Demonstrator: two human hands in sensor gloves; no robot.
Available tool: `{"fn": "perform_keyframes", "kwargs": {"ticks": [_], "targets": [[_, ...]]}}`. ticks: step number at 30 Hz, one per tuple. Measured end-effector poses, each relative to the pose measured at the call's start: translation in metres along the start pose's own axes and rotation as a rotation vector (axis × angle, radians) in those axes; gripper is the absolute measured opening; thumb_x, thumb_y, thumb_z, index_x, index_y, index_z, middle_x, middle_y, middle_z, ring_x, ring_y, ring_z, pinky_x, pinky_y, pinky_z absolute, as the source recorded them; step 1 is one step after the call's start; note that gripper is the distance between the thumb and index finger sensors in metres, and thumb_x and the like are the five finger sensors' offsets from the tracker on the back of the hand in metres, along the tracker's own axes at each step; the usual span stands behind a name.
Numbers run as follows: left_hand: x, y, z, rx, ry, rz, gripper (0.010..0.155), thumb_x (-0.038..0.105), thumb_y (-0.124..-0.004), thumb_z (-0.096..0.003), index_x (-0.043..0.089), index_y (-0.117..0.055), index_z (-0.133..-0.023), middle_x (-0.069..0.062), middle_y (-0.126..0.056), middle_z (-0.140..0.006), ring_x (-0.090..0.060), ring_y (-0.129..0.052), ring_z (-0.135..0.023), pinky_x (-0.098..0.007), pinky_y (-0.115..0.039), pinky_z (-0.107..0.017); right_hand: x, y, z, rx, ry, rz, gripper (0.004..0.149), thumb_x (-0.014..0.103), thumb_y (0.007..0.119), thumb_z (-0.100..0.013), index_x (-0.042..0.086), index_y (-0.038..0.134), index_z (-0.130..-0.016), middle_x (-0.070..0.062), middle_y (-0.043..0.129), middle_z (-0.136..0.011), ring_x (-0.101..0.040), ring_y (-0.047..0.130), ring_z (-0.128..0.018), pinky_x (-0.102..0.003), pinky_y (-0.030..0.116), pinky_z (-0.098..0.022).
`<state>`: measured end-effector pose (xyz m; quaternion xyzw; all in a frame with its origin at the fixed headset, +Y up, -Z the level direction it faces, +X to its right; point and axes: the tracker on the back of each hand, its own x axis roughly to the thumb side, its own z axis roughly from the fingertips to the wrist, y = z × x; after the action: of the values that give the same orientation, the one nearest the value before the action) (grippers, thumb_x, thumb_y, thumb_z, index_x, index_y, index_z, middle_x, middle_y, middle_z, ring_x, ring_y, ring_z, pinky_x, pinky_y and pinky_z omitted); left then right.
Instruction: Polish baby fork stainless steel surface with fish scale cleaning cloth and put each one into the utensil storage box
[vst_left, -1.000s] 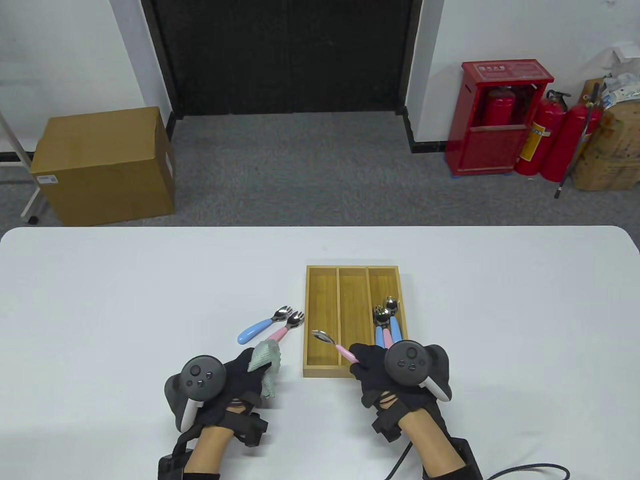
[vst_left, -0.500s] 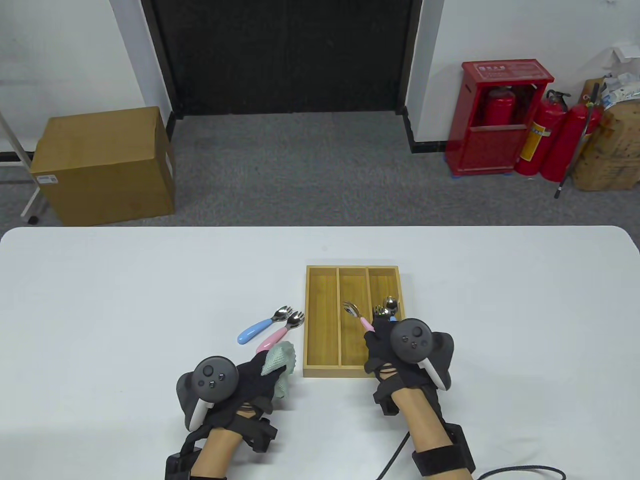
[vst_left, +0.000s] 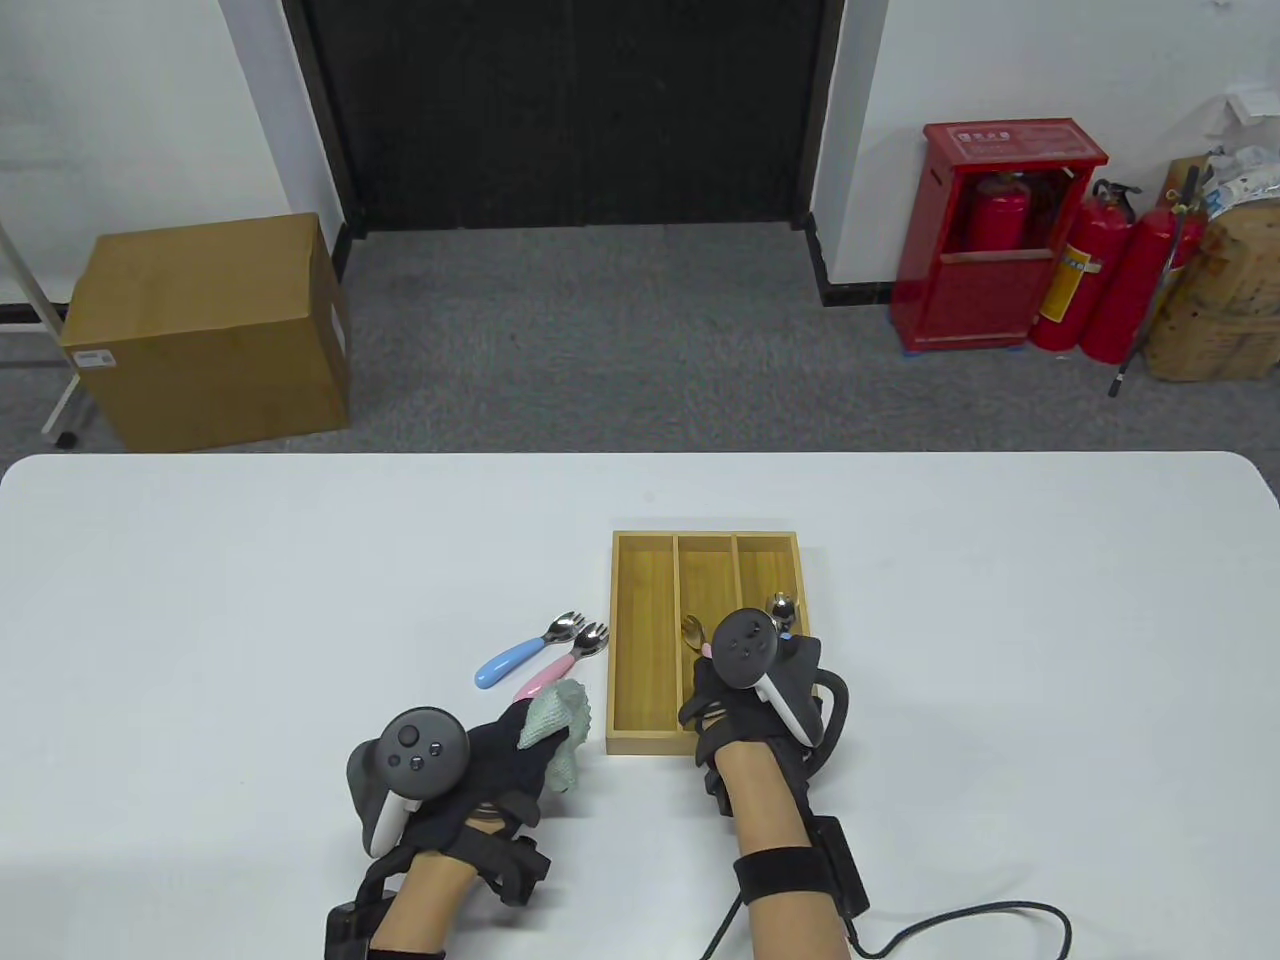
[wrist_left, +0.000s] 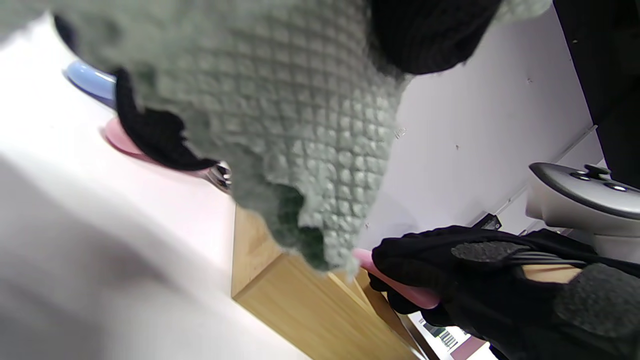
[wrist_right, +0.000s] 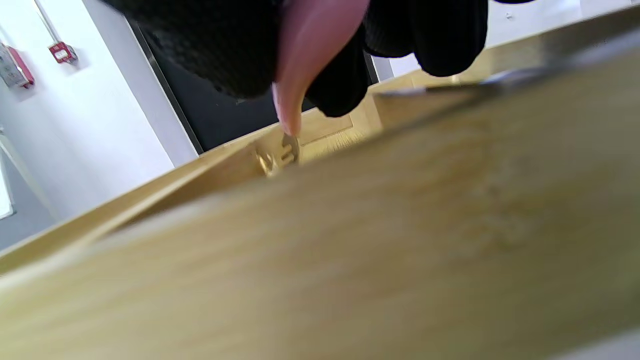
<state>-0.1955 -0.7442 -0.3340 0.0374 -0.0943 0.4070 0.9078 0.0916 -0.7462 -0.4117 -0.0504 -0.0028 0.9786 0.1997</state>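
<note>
My right hand (vst_left: 708, 672) grips a pink-handled baby fork (vst_left: 692, 631) and holds it low inside the middle compartment of the wooden utensil box (vst_left: 642, 541). In the right wrist view the pink handle (wrist_right: 310, 60) runs down from my fingers, and the steel head (wrist_right: 283, 152) is near the box floor. The right compartment holds other forks (vst_left: 782, 606), mostly hidden by my hand. My left hand (vst_left: 522, 733) holds the pale green fish scale cloth (vst_left: 556, 714) left of the box. On the table beside the cloth lie a blue-handled fork (vst_left: 510, 661) and a pink-handled fork (vst_left: 562, 664).
The box's left compartment (vst_left: 642, 640) has nothing in it. A black cable (vst_left: 960, 915) trails from my right wrist across the table. Beyond the far edge stand a cardboard carton (vst_left: 205, 325) and a red extinguisher cabinet (vst_left: 990, 250) on the floor.
My right hand carried the pink-handled fork from the box's near left corner over the box and lowered it into the middle compartment. My left hand with the cloth shifted slightly right.
</note>
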Motion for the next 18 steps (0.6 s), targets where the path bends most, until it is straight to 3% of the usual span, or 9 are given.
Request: {"fn": "perform_keyframes", "kwargs": {"ticks": [11, 18], "targets": [[0.002, -0.004, 0.000, -0.019, -0.006, -0.026, 0.052, 0.049, -0.079, -0.0491, 0.012, -0.087, -0.085, -0.010, -0.106, -0.060, -0.030, -0.109, -0.046, -0.057, -0.078, -0.052, 0.000, 0.012, 0.000, 0.067, -0.037, 0.121, 0.049, 0.036, 0.081, -0.043, 0.005, 0.082, -0.080, -0.025, 0.048, -0.102, -0.051, 0.059, -0.085, -0.070, 0.041, -0.063], [0.000, -0.005, -0.001, -0.028, 0.001, -0.024, 0.053, 0.049, -0.079, -0.0491, 0.011, -0.087, -0.085, -0.011, -0.106, -0.060, -0.030, -0.109, -0.046, -0.057, -0.078, -0.052, -0.004, -0.009, 0.009, 0.044, -0.095, -0.036, 0.051, 0.037, 0.080, -0.043, 0.004, 0.080, -0.082, -0.026, 0.053, -0.101, -0.051, 0.064, -0.082, -0.070, 0.045, -0.062]]}}
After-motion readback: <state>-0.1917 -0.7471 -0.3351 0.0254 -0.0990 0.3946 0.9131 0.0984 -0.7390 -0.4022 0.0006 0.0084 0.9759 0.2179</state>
